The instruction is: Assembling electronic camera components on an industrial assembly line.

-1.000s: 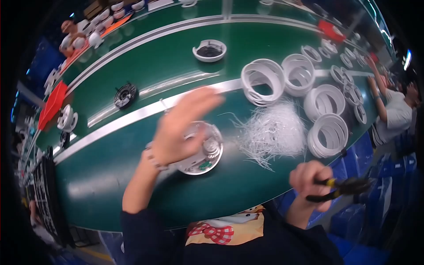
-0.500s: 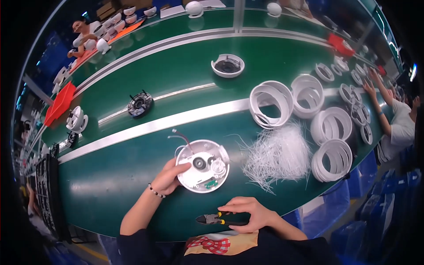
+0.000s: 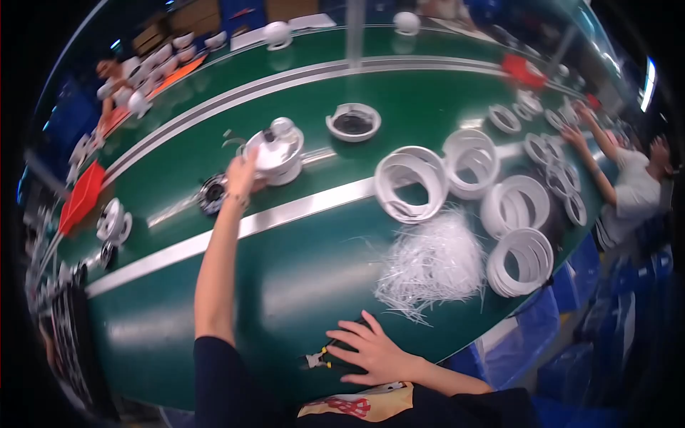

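My left hand (image 3: 241,177) is stretched out over the green belt, its fingers closed on the rim of a white round plastic housing (image 3: 284,171). Loose wires stick out from the housing's left side, and a clear or white round part shows on its top. Just left of that hand, a black round part (image 3: 212,195) lies on the belt. Near the table's front edge, my right hand (image 3: 378,354) hovers or rests with its fingers spread above the diagonal cutting pliers (image 3: 312,360). Those fingers partly hide the pliers' black and yellow handles.
A white bowl-shaped housing (image 3: 354,123) with a dark inside sits farther along the belt. A heap of thin clear plastic strips (image 3: 432,267) lies right of centre, beside stacked white rings (image 3: 412,184). A black crate (image 3: 68,349) stands at left. Other people work at the far left and right.
My left hand has carried the white housing forward from the table to the belt. My right hand has let go of the pliers and spread its fingers. The view has shifted slightly.
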### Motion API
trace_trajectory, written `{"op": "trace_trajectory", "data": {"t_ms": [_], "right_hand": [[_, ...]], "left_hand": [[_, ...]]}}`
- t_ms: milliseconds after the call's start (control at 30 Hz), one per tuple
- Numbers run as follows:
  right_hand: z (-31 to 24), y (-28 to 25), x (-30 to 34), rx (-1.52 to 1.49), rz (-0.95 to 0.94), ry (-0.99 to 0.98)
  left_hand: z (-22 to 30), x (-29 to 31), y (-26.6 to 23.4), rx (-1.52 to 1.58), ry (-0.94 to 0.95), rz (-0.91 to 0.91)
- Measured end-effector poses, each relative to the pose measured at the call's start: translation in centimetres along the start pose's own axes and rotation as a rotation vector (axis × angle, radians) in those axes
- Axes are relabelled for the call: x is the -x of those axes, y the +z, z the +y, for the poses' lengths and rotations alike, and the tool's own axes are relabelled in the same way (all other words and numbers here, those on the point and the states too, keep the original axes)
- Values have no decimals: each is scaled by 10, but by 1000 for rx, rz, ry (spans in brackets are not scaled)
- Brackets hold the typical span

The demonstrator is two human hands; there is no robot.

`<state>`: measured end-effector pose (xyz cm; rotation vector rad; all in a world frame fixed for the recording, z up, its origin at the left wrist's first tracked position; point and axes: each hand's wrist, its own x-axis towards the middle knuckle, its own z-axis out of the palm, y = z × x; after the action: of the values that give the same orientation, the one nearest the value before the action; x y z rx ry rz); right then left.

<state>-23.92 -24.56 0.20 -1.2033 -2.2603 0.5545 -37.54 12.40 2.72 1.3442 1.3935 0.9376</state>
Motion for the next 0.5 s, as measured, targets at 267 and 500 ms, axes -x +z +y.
{"op": "trace_trajectory", "data": {"t_ms": [267, 500], "right_hand": [[76, -156, -61, 561, 508, 59], [147, -181, -112, 783, 125, 4]], "left_hand": [[-29, -22, -85, -673, 656, 550], [-111, -77, -100, -598, 329, 236]]}}
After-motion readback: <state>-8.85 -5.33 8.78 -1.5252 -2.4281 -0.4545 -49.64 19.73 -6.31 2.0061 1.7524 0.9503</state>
